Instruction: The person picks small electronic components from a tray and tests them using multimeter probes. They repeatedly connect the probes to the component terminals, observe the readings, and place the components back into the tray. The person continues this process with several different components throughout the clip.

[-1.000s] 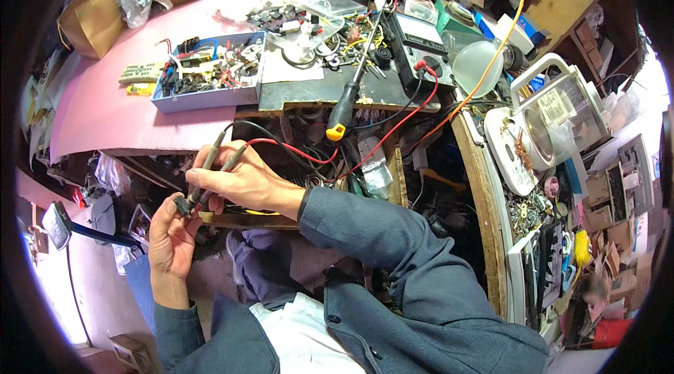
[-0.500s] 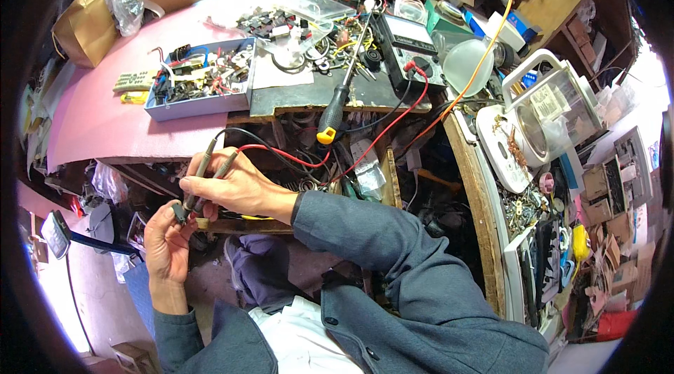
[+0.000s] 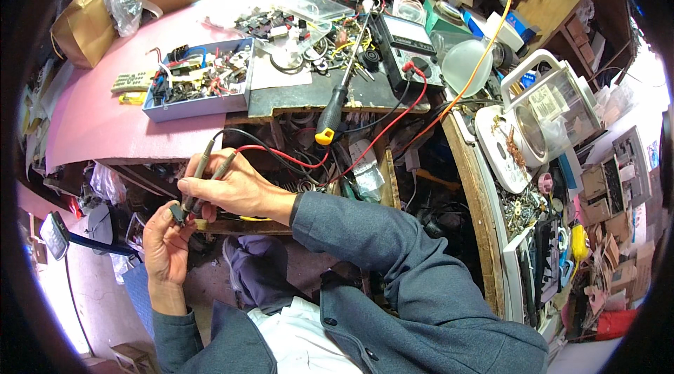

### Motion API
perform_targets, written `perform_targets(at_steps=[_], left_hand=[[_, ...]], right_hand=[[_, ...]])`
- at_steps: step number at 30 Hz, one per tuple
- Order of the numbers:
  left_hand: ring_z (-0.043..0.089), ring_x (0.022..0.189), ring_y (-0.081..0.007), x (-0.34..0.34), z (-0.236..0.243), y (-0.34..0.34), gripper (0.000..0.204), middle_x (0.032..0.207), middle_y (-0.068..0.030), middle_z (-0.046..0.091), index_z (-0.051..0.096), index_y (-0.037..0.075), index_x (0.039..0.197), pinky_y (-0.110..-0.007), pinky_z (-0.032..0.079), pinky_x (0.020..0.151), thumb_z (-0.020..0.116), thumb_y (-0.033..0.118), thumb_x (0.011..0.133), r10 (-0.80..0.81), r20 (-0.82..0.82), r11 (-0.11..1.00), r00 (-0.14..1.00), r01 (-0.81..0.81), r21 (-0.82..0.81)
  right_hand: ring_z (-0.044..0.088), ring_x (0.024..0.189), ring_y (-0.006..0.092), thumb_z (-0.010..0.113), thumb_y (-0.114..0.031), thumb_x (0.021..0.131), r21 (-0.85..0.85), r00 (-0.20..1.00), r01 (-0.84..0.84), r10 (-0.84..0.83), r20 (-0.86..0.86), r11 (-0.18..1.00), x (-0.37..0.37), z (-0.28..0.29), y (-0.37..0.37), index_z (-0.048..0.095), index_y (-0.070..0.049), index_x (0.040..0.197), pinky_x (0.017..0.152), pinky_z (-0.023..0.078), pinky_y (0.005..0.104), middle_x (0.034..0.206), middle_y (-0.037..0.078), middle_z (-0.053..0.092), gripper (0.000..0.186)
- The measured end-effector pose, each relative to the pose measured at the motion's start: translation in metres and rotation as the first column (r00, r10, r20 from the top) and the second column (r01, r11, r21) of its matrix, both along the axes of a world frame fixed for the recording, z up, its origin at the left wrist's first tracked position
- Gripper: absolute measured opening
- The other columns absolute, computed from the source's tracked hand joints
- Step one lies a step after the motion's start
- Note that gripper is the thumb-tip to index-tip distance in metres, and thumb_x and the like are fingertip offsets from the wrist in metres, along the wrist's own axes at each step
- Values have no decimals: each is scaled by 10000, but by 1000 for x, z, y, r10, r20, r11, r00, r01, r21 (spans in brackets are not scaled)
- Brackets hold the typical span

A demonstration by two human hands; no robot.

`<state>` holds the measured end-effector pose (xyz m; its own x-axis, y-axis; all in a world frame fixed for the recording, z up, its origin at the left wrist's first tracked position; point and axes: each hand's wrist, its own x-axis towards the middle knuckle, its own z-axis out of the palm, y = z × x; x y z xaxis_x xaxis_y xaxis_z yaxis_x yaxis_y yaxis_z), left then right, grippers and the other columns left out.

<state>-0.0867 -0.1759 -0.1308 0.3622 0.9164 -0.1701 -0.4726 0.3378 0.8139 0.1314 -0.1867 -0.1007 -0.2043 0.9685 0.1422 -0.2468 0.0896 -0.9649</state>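
Between the thumb and fingers of my left hand [image 3: 166, 244] is a small dark component [image 3: 177, 214], its exact kind too small to make out. My right hand [image 3: 232, 184] grips two multimeter probes [image 3: 202, 165] side by side, like a pair of chopsticks. Their lower ends come down at the small component; whether the tips touch it I cannot tell. A black lead and a red lead [image 3: 309, 163] run from the probes toward an analog multimeter [image 3: 408, 47] on the bench, where a red plug sits in its front.
A blue-grey box [image 3: 200, 103] of small parts stands on the pink bench sheet [image 3: 98, 121]. A screwdriver [image 3: 333, 114] overhangs the bench edge. Loose parts lie beside the multimeter. To the right are a clear appliance jug [image 3: 562, 107] and an orange cable [image 3: 484, 58].
Almost nothing differs. The hands, the probes and the small component keep nearly the same place, with only a very slight shift of the whole view.
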Motion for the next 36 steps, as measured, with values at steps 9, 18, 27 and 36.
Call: perform_targets(at_steps=[9,18,27,36], left_hand=[[694,854,-205,-1,-2,0,274,968,-119,692,613,-49,1131,-336,606,797,648,148,944,2,29,1000,1000,-1,-22],[698,840,-208,-1,-3,0,276,957,-125,694,612,-49,1133,-339,610,790,653,144,940,12,29,1000,1000,-11,-21],[712,838,-218,-3,-3,1,247,949,-129,710,641,-49,1105,-343,618,788,657,126,932,-4,-11,1000,1000,4,24],[710,830,-209,-2,-3,1,234,945,-121,709,649,-46,1094,-335,618,783,655,124,934,1,-13,1000,1000,0,15]], right_hand=[[638,545,113,663,-194,953,1,1000,-3,3,2,1000,0,-1,-1,615,-14,880,461,522,252,746,66,677,200],[635,548,106,668,-191,950,6,1000,-4,4,-6,1000,-1,-2,0,614,-15,885,463,521,248,753,68,681,195],[633,551,100,670,-194,947,44,999,11,-12,35,999,0,-3,0,618,-13,886,467,521,244,747,71,691,198],[626,559,104,696,-200,876,27,998,62,-62,8,998,-1,3,-3,653,2,806,501,508,265,643,58,656,218]])
